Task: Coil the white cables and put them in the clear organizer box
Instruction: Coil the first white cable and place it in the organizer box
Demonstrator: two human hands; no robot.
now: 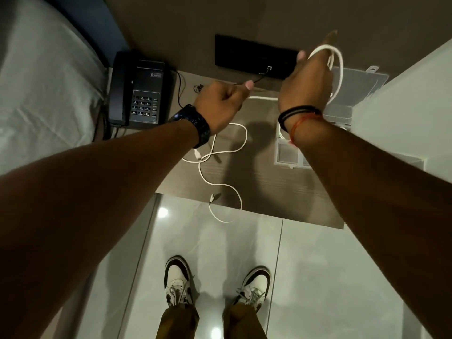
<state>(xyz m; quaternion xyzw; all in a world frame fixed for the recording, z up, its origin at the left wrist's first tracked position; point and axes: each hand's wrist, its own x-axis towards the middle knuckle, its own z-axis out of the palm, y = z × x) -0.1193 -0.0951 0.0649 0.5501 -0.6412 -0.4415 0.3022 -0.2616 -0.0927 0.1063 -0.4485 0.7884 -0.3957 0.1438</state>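
Note:
My right hand (307,81) is raised over the bedside table, and a white cable (338,69) loops around its fingers. From there the cable runs taut to my left hand (220,104), which pinches it between thumb and fingers. A second white cable (221,165) lies loose on the wooden tabletop, and its end hangs over the front edge. The clear organizer box (354,94) stands open at the right, under and behind my right hand. A coiled white cable (281,133) shows in one compartment, partly hidden by my wrist.
A black desk phone (140,94) sits at the table's left, with its cords trailing beside it. A black socket panel (254,57) is on the wall behind. A bed (44,81) lies at the left, a white surface (403,106) at the right. My shoes stand on glossy tiles below.

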